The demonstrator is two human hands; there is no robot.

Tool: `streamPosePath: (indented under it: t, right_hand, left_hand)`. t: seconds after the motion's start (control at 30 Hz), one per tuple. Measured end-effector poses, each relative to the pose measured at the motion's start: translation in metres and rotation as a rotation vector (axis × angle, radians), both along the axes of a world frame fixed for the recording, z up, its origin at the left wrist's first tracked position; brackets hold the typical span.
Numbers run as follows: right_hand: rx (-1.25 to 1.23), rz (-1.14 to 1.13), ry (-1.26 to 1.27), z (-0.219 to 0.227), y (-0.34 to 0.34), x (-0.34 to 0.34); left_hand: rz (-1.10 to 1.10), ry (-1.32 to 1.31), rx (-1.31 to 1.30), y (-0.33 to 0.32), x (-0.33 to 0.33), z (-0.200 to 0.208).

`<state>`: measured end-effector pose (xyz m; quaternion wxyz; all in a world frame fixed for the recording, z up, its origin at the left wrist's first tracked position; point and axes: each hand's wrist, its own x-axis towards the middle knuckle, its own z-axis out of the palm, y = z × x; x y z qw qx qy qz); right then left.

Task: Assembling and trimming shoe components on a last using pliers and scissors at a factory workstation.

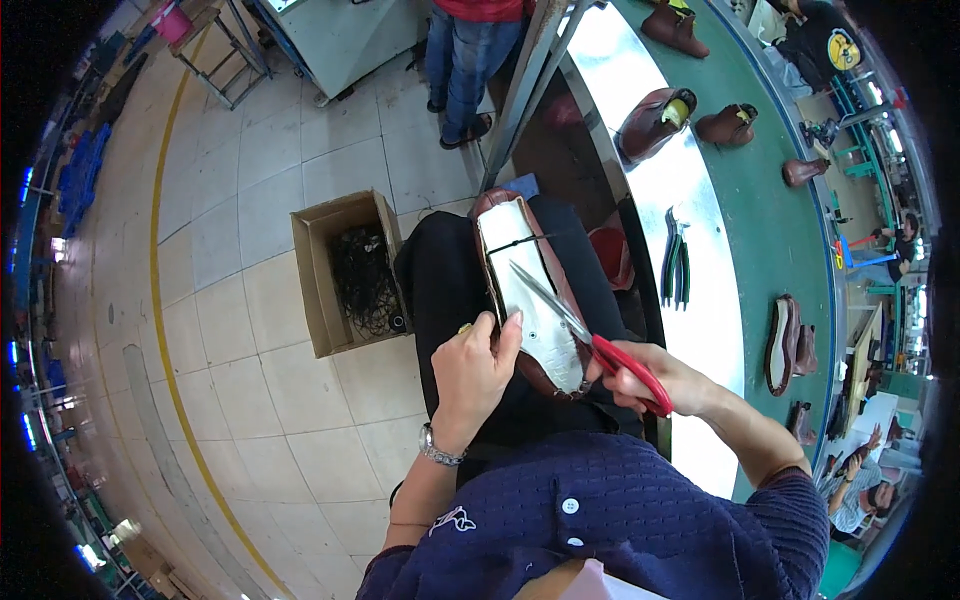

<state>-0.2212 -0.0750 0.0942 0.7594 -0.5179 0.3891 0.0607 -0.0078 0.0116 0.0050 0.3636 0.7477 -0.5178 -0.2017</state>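
A brown leather shoe (535, 290) lies sole up across my lap, its whitish bottom facing me. A thin black cord (518, 243) crosses the sole near the far end, one tip sticking out to the right. My left hand (472, 372) grips the shoe's left edge, thumb against the sole. In my right hand (655, 378) is a pair of scissors with red handles (628, 372). Their blades point up and left over the sole, short of the cord; I cannot tell whether they touch the sole. The shoe's heel end is near my right fingers.
At left on the tiled floor stands a cardboard box (308, 275) holding tangled black cords. Green-handled pliers (675, 265) lie on the metal ledge (705, 350) to my right. Beyond it, a green conveyor belt (735, 200) carries several brown shoes. Someone in jeans (465, 65) stands ahead.
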Motion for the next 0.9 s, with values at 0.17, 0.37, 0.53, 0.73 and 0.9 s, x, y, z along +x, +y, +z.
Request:
streamPosePath:
  t: [0.17, 0.37, 0.53, 0.73, 0.9]
  right_hand:
    - [-0.092, -0.034, 0.136, -0.010, -0.006, 0.031]
    - [-0.372, 0.017, 0.199, -0.011, 0.005, 0.033]
    - [-0.384, -0.161, 0.224, 0.002, 0.018, -0.022]
    - [-0.660, -0.651, 0.491, -0.047, 0.018, -0.086]
    - [-1.078, -0.744, 0.912, -0.097, 0.021, -0.173]
  left_hand:
    - [-0.012, 0.000, -0.079, 0.000, -0.003, -0.003]
    - [-0.017, 0.045, 0.052, 0.000, 0.007, 0.010]
    - [0.017, -0.237, -0.201, -0.040, 0.010, 0.022]
    - [-0.052, -0.549, -0.362, -0.074, 0.008, 0.013]
    - [-0.084, -0.551, -0.467, -0.078, -0.012, 0.002]
